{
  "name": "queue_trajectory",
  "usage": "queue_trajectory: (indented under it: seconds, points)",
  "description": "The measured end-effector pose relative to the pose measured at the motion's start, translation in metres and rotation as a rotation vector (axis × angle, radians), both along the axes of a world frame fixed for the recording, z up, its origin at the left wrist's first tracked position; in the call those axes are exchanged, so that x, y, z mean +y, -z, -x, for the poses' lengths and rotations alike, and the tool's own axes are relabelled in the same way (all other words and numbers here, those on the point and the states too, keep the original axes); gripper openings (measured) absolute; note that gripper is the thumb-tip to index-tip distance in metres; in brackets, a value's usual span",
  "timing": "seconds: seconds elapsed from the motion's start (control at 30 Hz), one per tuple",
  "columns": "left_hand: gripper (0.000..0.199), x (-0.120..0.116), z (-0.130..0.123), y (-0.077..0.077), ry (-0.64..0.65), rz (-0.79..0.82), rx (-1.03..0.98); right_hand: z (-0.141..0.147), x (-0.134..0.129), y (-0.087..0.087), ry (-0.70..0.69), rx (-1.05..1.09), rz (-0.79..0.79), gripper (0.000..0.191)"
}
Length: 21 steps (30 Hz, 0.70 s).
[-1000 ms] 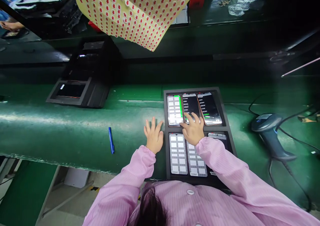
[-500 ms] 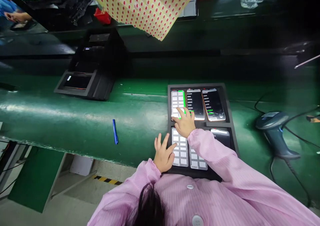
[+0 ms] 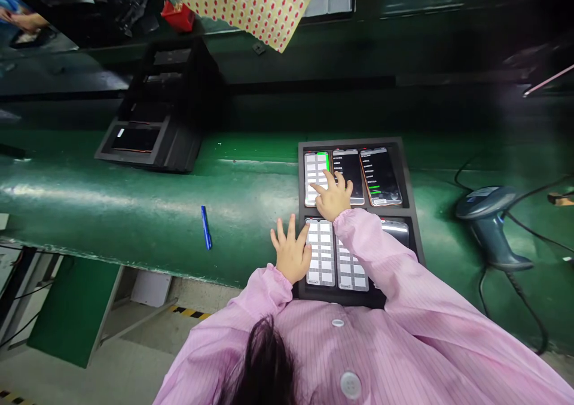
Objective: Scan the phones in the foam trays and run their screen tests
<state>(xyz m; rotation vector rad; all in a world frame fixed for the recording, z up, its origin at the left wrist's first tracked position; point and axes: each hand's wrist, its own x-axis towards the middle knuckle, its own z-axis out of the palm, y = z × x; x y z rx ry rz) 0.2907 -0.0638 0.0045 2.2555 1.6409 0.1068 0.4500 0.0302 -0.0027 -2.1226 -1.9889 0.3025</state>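
A black foam tray [image 3: 408, 177] holds several phones in two rows at the bench edge in front of me. My right hand [image 3: 332, 195] is open over the top-left phone [image 3: 315, 166], whose screen shows a white grid with a green strip. Its fingers cover part of that screen and of the dark-screened middle phone [image 3: 344, 160]. To the right lies a phone with a dark text list [image 3: 381, 177]. My left hand [image 3: 292, 252] is open, fingers spread, at the tray's left edge beside the lower-left grid-screen phone [image 3: 320, 252]. My right sleeve hides part of the lower row.
A blue pen [image 3: 205, 227] lies on the green bench [image 3: 251, 213]. Stacked black trays [image 3: 179, 148] with a phone stand back left. A barcode scanner [image 3: 488, 225] and cables are at right. A yellow sheet with red marks [image 3: 264, 4] hangs ahead. Another person's hand [image 3: 29, 21] shows far left.
My left hand has shifted slightly up, its fingers pointing more forward. My right hand's fingers have moved slightly across the top-left phone. The whole view has shifted a little.
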Motion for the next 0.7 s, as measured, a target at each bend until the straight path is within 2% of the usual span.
queue_trajectory:
  seconds: [0.13, 0.3, 0.5, 0.7]
  points:
    - [0.051, 0.007, 0.004, 0.005, -0.047, 0.003, -0.022, -0.008, 0.008, 0.001, 0.017, 0.012, 0.028, 0.042]
    - [0.052, 0.004, 0.026, 0.019, -0.176, 0.023, -0.023, -0.013, 0.01, -0.003, 0.016, 0.013, 0.039, 0.041]
    - [0.051, 0.002, 0.045, 0.028, -0.268, 0.005, 0.094, -0.016, -0.014, -0.007, -0.062, -0.045, 0.027, 0.037]
    - [0.054, 0.016, 0.041, 0.032, -0.26, -0.049, 0.19, -0.018, -0.04, -0.01, -0.144, -0.084, 0.055, 0.037]
